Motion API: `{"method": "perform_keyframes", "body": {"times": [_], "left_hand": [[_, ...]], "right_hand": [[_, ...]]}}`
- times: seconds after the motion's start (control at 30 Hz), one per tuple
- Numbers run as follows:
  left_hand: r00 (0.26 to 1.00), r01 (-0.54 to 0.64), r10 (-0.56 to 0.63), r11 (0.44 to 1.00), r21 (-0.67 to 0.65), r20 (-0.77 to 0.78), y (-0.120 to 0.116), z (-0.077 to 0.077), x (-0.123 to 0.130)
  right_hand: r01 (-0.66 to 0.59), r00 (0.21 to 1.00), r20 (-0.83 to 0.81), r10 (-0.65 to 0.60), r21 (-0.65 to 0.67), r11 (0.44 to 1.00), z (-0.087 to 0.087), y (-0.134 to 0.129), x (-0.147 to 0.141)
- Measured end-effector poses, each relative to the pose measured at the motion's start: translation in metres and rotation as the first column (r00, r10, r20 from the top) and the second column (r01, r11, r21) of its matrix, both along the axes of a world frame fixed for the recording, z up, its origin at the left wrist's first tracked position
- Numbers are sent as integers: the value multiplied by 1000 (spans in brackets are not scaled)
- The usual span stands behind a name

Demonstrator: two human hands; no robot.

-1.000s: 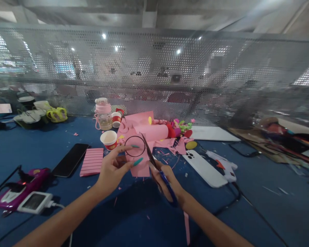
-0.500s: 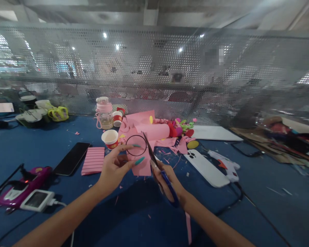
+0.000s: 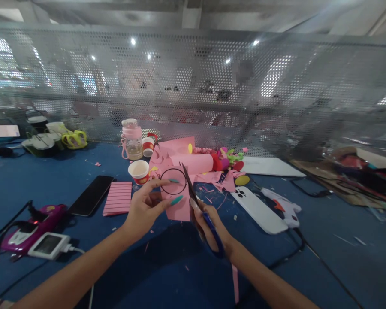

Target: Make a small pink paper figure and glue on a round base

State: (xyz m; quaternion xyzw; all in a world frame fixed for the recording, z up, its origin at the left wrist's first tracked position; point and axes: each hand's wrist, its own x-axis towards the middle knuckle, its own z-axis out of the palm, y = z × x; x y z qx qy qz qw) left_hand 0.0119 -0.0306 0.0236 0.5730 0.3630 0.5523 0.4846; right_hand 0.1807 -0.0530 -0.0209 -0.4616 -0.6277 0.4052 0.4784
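A pink paper piece (image 3: pixel 178 210) with a black circle drawn on it is pinched between the thumb and fingers of my left hand (image 3: pixel 148 204). The nails are green. My right hand (image 3: pixel 209 221) grips scissors (image 3: pixel 215 236) with blue handles and dark blades. The blades point away from me and lie along the right edge of the paper, close to the circle. From this angle I cannot tell whether they bite into the paper. Behind it lie a rolled pink sheet (image 3: pixel 193 163) and pink scraps (image 3: pixel 209 177).
Left: a striped pink pad (image 3: pixel 117 198), black phone (image 3: pixel 91 195), purple power strip (image 3: pixel 35 225) and white charger (image 3: pixel 49 245). Behind: a paper cup (image 3: pixel 139 171) and bottle (image 3: pixel 131 139). Right: a white phone (image 3: pixel 259 209) and glue gun (image 3: pixel 284 207) with its cord. A perforated metal screen (image 3: pixel 186 77) closes the back.
The view has shifted slightly, so most things sit a little further right. Both hands keep their hold on the paper and scissors, with hardly any movement.
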Motion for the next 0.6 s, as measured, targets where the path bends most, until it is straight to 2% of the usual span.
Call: {"method": "perform_keyframes", "body": {"times": [0.17, 0.37, 0.6], "left_hand": [[1000, -5, 5, 1000, 15, -23, 0, -1, 0], [1000, 13, -13, 1000, 3, -2, 1, -1, 1], [1000, 7, -7, 1000, 2, 20, 1, 0, 0]], "right_hand": [[12, 1000, 16, -12, 3, 1000, 4, -2, 0], [-6, 999, 34, 6, 10, 1000, 0, 2, 2], [10, 998, 64, -18, 131, 991, 0, 4, 2]]}}
